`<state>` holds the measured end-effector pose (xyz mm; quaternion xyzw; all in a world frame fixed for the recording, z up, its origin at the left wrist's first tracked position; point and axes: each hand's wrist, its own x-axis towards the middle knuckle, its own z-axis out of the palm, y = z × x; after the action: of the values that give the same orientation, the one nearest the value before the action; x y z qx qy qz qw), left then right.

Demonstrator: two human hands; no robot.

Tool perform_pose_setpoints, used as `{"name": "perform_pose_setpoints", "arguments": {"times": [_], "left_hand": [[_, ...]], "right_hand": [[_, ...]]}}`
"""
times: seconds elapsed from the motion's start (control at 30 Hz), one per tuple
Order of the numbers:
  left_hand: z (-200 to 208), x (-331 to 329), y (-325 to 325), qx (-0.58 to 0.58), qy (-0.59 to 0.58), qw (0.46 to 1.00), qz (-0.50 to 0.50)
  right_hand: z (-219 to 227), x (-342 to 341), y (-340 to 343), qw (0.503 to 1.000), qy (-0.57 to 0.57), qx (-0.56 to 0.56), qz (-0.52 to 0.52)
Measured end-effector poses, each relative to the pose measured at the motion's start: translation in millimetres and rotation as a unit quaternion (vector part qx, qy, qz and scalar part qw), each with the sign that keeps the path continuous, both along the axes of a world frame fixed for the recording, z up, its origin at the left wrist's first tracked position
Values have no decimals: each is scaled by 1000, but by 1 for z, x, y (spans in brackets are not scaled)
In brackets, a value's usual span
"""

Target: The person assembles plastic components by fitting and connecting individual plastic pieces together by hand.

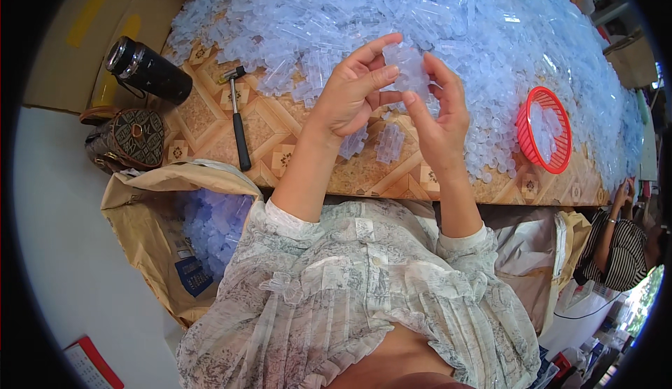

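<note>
Above the near part of the table, my left hand and my right hand pinch a translucent, pale bluish plastic piece between them. It looks like a block of short tubes joined side by side. Thumbs and fingertips grip it from both sides. On the patterned tabletop below my wrists lie two similar plastic pieces, one block standing apart and another partly hidden by my left wrist. A large heap of such clear plastic parts spreads behind my hands.
A rubber-headed hammer, black flask and brown patterned bag sit left. The red basket at right holds clear parts. Open paper sacks hang at the table edge, one left, one right. Another person is far right.
</note>
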<state>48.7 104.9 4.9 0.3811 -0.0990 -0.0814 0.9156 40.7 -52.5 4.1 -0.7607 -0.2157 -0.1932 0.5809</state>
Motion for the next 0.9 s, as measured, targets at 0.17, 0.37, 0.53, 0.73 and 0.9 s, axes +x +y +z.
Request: {"name": "perform_pose_setpoints", "arguments": {"times": [0.17, 0.37, 0.53, 0.73, 0.9], "left_hand": [[-5, -2, 0, -59, 10, 998, -37], [-6, -4, -2, -40, 5, 999, -13], [-7, -5, -5, -1, 0, 1000, 7], [-9, -8, -8, 26, 9, 999, 43], [-7, -9, -13, 8, 37, 997, 60]], "right_hand": [[2, -5, 2, 999, -23, -40, -15], [2, -8, 4, 998, -17, -58, -18], [2, -11, 3, 997, 1, -70, -20], [2, -12, 3, 996, -16, -82, -10], [1, -12, 3, 993, -33, -112, -21]]}}
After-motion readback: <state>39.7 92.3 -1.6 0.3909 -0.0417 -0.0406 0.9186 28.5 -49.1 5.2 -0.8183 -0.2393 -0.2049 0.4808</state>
